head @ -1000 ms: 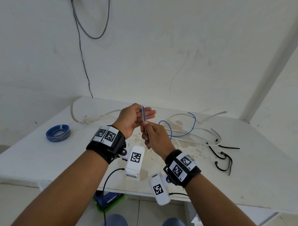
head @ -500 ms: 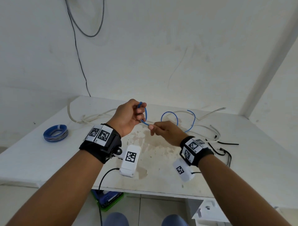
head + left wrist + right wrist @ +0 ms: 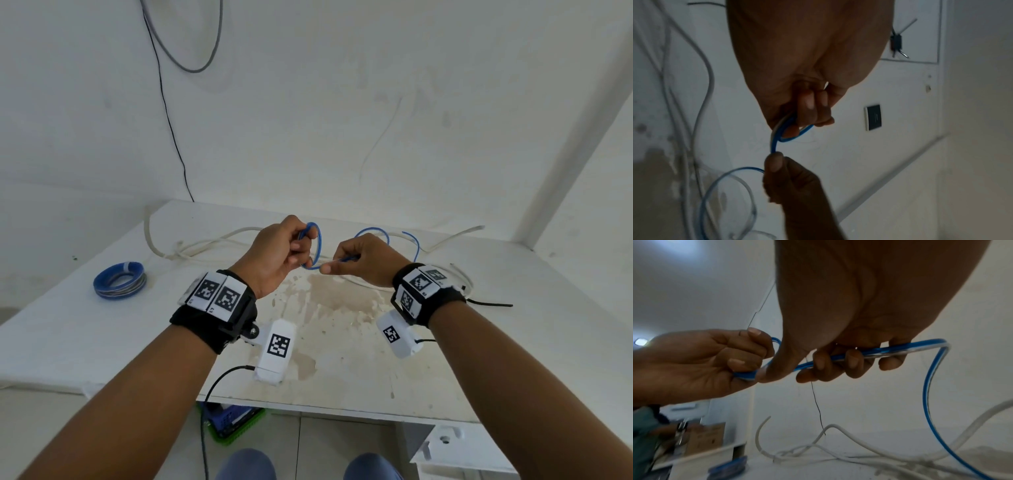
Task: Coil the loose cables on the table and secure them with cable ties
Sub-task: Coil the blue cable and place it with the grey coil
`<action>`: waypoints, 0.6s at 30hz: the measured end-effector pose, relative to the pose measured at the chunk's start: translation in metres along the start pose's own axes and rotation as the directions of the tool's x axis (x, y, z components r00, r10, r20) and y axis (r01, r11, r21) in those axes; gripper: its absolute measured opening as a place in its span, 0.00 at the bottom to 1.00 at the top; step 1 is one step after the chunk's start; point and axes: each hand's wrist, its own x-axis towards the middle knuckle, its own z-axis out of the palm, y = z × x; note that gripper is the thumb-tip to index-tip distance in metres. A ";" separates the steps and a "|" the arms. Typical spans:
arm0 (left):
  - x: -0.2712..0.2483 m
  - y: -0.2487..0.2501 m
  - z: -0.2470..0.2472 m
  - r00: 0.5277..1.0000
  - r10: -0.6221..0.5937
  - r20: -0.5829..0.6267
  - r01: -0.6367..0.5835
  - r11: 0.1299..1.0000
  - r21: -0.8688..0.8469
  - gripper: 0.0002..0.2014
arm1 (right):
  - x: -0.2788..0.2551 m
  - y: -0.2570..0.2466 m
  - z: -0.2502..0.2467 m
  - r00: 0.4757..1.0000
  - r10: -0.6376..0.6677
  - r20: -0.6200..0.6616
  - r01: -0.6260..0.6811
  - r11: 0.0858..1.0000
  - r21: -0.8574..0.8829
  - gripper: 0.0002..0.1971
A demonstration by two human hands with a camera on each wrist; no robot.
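1. My left hand (image 3: pixel 277 251) is raised above the white table (image 3: pixel 513 342), fingers curled round a small loop of thin blue-and-white plastic-sheathed cable (image 3: pixel 317 248); the loop stands roughly upright between its thumb and fingers.
2. From the left wrist view I see the same loop (image 3: pixel 785 134) tucked under the curled fingertips (image 3: pixel 809 104), with a short run of cable dropping to the other hand.
3. My right hand (image 3: pixel 363 260) sits just beside the left, at about the same height, and grips the cable a little way along from the loop. In the right wrist view its fingers (image 3: pixel 851 361) are wrapped over the strand (image 3: pixel 890 348), which passes through the fist and then bends down towards the table.
4. Behind the right hand the rest of the blue cable (image 3: pixel 414 246) arcs in a loose curl and comes down on the tabletop.
5. Loose white cables (image 3: pixel 212 243) lie sprawled across the far side of the table, crossing each other and knotted near the left end.
6. A finished flat coil of blue cable (image 3: pixel 120 281) rests on the left part of the table, well apart from my hands.
7. A thin black cable tie (image 3: pixel 489 304) lies on the table just past my right wrist.
8. A brownish stain (image 3: pixel 342 301) marks the tabletop beneath my hands.
9. Under the table edge I can see a green-and-blue basket (image 3: pixel 233 423) on the tiled floor.
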 end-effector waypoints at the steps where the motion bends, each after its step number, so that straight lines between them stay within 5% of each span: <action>1: 0.000 -0.001 0.000 1.000 0.001 -0.005 -0.001 0.996 0.089 0.15 | 0.001 -0.001 -0.002 1.000 -0.008 0.015 0.009 0.997 -0.074 0.20; 9: 0.002 -0.015 0.003 0.999 0.031 0.024 -0.039 0.779 0.625 0.19 | 0.008 -0.029 -0.024 0.975 -0.218 0.030 0.199 0.814 -0.546 0.09; 18: 0.000 -0.023 0.000 0.958 0.283 0.049 -0.177 0.446 0.877 0.20 | 0.001 -0.057 0.002 0.964 -0.238 -0.120 0.117 0.783 -0.610 0.18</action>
